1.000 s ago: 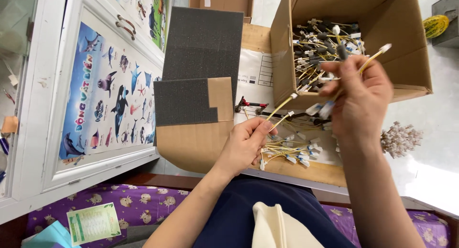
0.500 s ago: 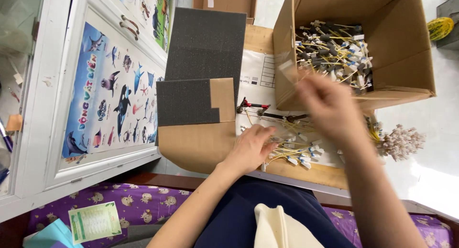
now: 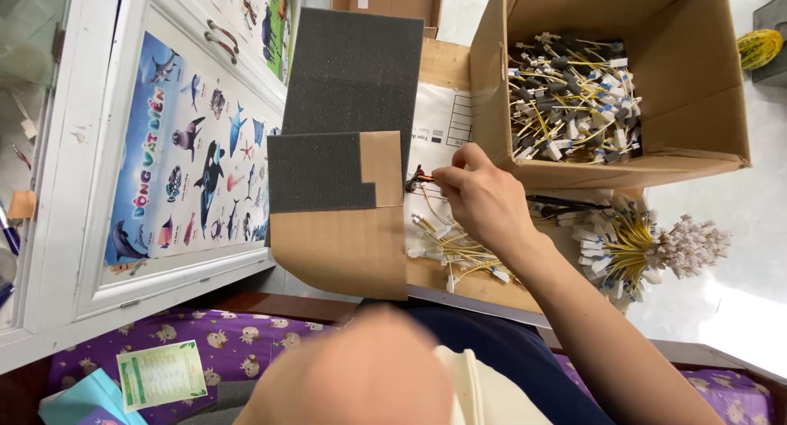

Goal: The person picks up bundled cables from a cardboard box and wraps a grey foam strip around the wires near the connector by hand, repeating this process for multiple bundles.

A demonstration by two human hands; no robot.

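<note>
- Yellow wires point(image 3: 455, 249) loose on paper sheet point(image 3: 443, 122), beside foam pad point(image 3: 324, 172).
- Right hand point(image 3: 484, 200) now lowered from box point(image 3: 623, 167), pinching red-tipped wire end point(image 3: 418, 177).
- Left hand point(image 3: 369, 368) raised close to camera, blurred; grip cannot be told.

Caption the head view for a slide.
Right hand pinches a small red-handled tool beside loose yellow wire leads and an open cardboard box.

left hand point(image 3: 369, 376): a blurred shape at the bottom centre, fingers and grasp unreadable.
right hand point(image 3: 484, 204): fingertips pinch a small red-tipped item point(image 3: 420, 177), too small to identify.
box point(image 3: 697, 89): top cut by the upper edge.
right forearm: cut by the lower edge.
</note>
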